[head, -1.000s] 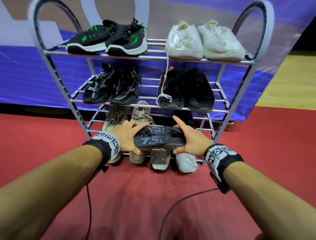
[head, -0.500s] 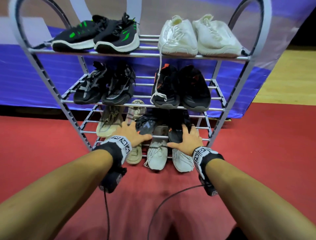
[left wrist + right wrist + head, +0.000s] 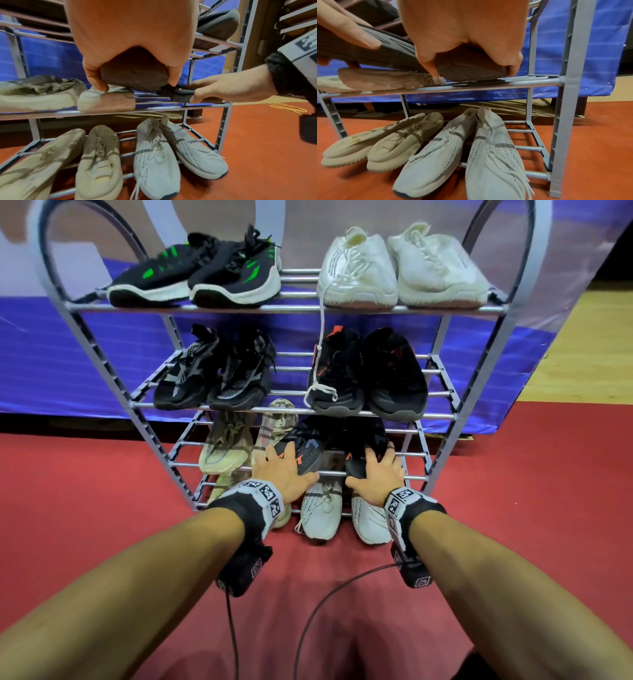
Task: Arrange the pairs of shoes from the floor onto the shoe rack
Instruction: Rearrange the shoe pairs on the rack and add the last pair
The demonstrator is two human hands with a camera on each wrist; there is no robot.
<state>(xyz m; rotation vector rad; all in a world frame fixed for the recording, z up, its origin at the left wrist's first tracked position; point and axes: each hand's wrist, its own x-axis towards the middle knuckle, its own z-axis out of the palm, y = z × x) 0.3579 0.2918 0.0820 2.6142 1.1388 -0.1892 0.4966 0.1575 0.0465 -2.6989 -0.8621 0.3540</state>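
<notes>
Shoes in black and orange [image 3: 305,450] now sit on the shoe rack [image 3: 445,416], third shelf down, no longer stacked in midair; your left hand [image 3: 286,470] and right hand [image 3: 380,474] each clasp a heel, seating what looks like the last pair.

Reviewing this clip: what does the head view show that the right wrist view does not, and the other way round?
Only the head view shows the rack's two upper tiers: black-and-green sneakers, white sneakers, black mesh sneakers and black-and-orange sneakers.

Only the right wrist view shows the right hand gripping the heel of the right black sneaker, whose sole meets the shelf bars, and the left one's grey sole tilted over a beige shoe.

Both show the shoe rack, red floor, bottom-tier white knit sneakers and the left hand.
</notes>
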